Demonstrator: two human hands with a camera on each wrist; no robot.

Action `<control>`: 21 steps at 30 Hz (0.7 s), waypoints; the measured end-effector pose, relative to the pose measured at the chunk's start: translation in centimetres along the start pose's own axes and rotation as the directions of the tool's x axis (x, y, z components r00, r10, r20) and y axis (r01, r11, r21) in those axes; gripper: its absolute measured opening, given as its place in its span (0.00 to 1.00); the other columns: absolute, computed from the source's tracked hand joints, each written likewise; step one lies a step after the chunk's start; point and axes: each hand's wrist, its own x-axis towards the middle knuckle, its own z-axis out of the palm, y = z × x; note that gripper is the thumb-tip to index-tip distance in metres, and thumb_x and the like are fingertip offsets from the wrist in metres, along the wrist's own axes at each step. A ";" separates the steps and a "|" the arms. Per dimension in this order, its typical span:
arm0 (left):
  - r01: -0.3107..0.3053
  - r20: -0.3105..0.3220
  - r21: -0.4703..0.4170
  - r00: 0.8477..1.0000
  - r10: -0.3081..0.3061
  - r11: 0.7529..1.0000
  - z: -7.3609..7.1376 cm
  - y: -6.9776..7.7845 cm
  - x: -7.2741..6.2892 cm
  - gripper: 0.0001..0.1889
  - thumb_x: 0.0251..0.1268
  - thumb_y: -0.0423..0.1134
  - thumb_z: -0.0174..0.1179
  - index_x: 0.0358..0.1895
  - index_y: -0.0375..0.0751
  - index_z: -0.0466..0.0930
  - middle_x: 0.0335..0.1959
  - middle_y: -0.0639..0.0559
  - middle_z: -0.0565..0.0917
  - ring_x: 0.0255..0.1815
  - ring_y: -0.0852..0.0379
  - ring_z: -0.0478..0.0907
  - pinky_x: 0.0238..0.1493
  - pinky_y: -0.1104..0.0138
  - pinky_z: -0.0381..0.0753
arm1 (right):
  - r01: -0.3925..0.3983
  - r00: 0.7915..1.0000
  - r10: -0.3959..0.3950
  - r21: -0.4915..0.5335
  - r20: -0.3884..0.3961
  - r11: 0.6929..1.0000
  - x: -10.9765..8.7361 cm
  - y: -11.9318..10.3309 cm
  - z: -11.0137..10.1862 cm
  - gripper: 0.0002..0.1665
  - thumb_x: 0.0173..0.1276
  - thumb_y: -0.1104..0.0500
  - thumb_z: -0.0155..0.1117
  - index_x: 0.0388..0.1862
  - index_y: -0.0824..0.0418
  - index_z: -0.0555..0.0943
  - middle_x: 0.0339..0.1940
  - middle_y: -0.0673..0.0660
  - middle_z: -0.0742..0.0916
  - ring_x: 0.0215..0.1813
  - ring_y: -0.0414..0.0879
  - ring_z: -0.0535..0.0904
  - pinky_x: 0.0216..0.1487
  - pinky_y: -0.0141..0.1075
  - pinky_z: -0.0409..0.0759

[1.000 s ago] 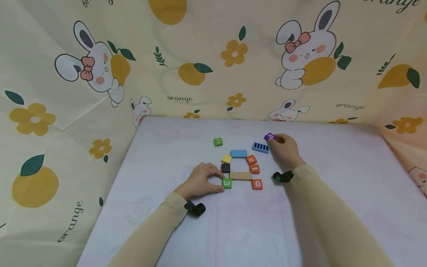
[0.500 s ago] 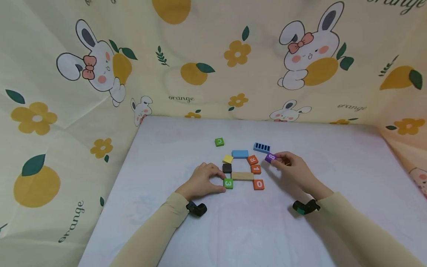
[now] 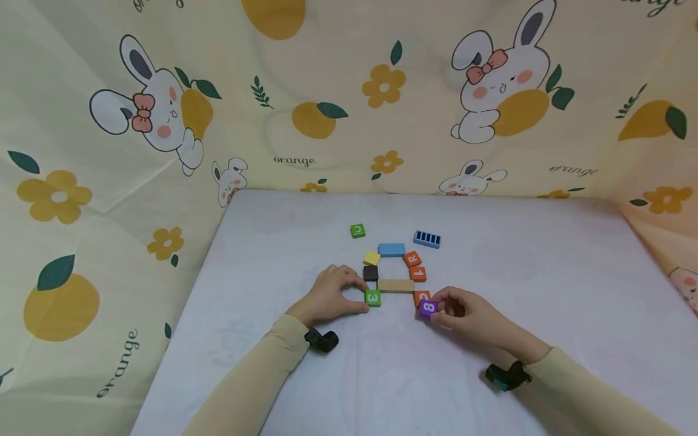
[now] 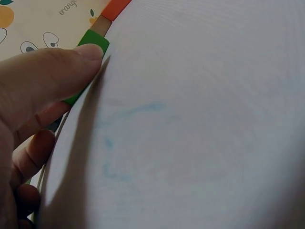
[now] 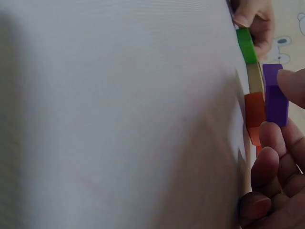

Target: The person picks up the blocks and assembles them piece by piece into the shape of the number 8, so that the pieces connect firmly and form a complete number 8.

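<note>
Between thumb and fingers, my left hand (image 3: 329, 295) pinches a green number block (image 3: 372, 298) marked 3, which lies on the table. The thumb presses one side of that block in the left wrist view. My right hand (image 3: 471, 315) pinches a purple number block (image 3: 428, 308) marked 8. It is held up just over the orange block (image 5: 255, 112) marked 0, partly hiding it in the head view. A wooden plank (image 3: 395, 286) lies between the green and orange blocks. Beyond it are a black block (image 3: 370, 274) and an orange block (image 3: 417, 274) marked 1.
A yellow block (image 3: 372, 258), a blue block (image 3: 391, 249) and an orange R block (image 3: 412, 259) close the far side of the ring. Farther back lie a green letter block (image 3: 357, 231) and a blue slotted block (image 3: 427, 239). A patterned cloth (image 3: 338, 79) hangs behind the table.
My right hand has brought the purple block from the far right, beside the blue slotted block, nearer to me and over the orange 0 block. My left hand stays on the green block.
</note>
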 end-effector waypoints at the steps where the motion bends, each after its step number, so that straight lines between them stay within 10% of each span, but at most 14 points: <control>1: 0.001 0.000 0.003 1.000 -0.001 1.000 0.0 0.0 0.0 0.17 0.50 0.59 0.71 0.44 0.67 0.81 0.50 0.69 0.73 0.46 0.62 0.62 0.50 0.63 0.62 | 0.000 1.000 0.000 -0.003 0.005 1.000 -0.1 0.0 0.1 0.21 0.61 0.43 0.70 0.49 0.51 0.78 0.34 0.55 0.77 0.39 0.50 0.70 0.32 0.34 0.69; 21: -0.019 0.001 -0.014 1.000 0.019 1.000 -0.1 -0.2 0.1 0.17 0.50 0.59 0.72 0.44 0.66 0.81 0.50 0.67 0.73 0.49 0.62 0.63 0.53 0.62 0.62 | -0.021 1.000 0.021 -0.110 -0.005 0.994 -0.1 0.4 1.0 0.23 0.51 0.39 0.76 0.36 0.47 0.76 0.30 0.51 0.77 0.35 0.47 0.71 0.32 0.34 0.69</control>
